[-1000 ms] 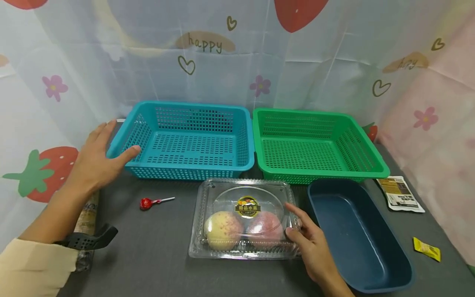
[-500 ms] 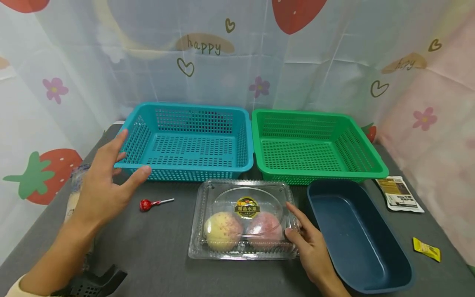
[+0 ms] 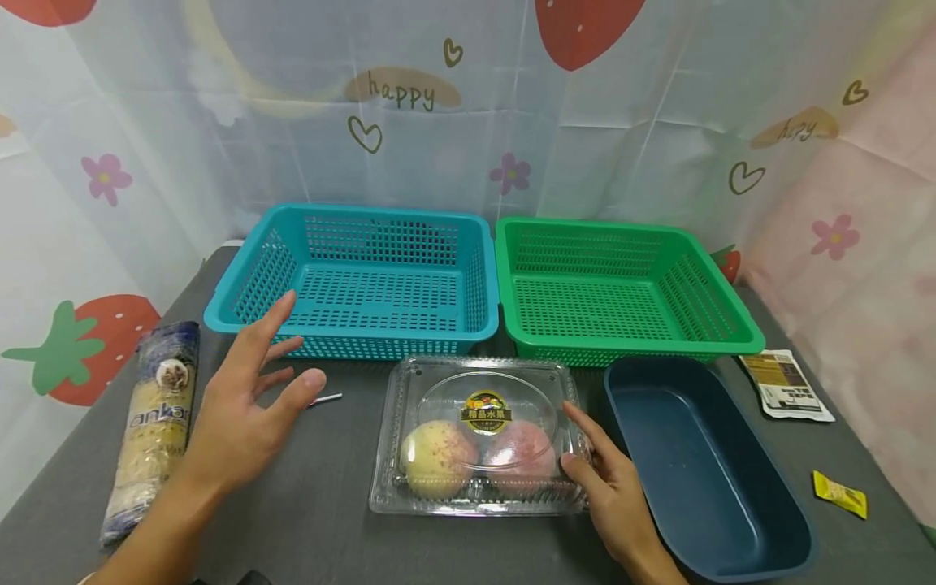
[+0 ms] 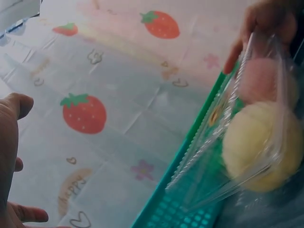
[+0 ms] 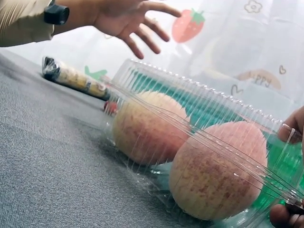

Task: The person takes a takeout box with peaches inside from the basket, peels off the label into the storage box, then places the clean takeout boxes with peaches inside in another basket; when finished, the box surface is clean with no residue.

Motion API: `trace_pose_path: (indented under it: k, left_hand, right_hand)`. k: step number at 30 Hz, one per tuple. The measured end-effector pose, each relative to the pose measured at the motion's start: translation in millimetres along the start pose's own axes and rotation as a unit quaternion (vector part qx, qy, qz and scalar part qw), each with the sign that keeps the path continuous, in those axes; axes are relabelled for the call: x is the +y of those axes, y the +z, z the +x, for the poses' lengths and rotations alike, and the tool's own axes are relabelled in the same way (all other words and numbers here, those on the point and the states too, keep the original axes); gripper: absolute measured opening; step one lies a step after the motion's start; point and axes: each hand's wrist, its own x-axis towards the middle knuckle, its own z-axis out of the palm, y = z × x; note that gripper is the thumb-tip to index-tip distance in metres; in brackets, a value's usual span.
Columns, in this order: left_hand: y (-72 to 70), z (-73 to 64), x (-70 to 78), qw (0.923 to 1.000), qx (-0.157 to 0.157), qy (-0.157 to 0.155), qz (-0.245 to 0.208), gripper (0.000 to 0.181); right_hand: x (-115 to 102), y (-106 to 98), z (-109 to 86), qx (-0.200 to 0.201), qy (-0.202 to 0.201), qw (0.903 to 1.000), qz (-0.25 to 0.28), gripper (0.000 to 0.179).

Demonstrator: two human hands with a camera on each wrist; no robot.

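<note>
My right hand (image 3: 617, 496) pinches the right edge of a clear plastic fruit box (image 3: 433, 386) with a lid and round label. Inside the box lie a yellowish peach (image 3: 437, 465) and a pink peach (image 3: 521, 455). In the right wrist view, fingers (image 5: 292, 128) show at both faces of the box's edge (image 5: 199, 88). My left hand (image 3: 244, 414) hovers over the table with fingers spread, holding nothing, in front of the blue basket (image 3: 366, 345). It hides the red head of a lollipop, whose white stick (image 3: 329, 399) shows beyond the thumb.
A long printed package (image 3: 155, 418) lies at the left. A green basket (image 3: 636, 345) stands beside the blue one against the curtain (image 3: 439, 171). On the right are a dark blue tub (image 3: 786, 504), a white and brown pouch (image 3: 788, 386) and a yellow wrapped sweet (image 3: 839, 494).
My left hand has moved right and nearer from the blue basket's left rim, uncovering the long package and covering the lollipop's head. My right hand and the fruit box have stayed in place.
</note>
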Motion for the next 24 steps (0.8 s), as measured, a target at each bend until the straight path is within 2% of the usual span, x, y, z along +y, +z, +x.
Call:
trace_pose_path:
  k: [7,16,24]
  left_hand:
    - [21.5,-10.1,-6.5,0.9992,-0.031,-0.009,-0.024,0.072]
    - [51.8,-18.1,-24.8,0.9936,-0.088,-0.061,-0.036,0.067]
    - [69.4,-22.3,-36.1,0.9875,-0.135,-0.069,-0.042,0.066]
  right_hand:
    - [0,0,-1.1,-0.004,-0.008,0.9999,0.008,0.053]
    - [1,0,-0.9,-0.003,-0.019,0.9998,0.007,0.053]
    - [2,0,-1.2,-0.001,-0.022,0.9997,0.000,0.054]
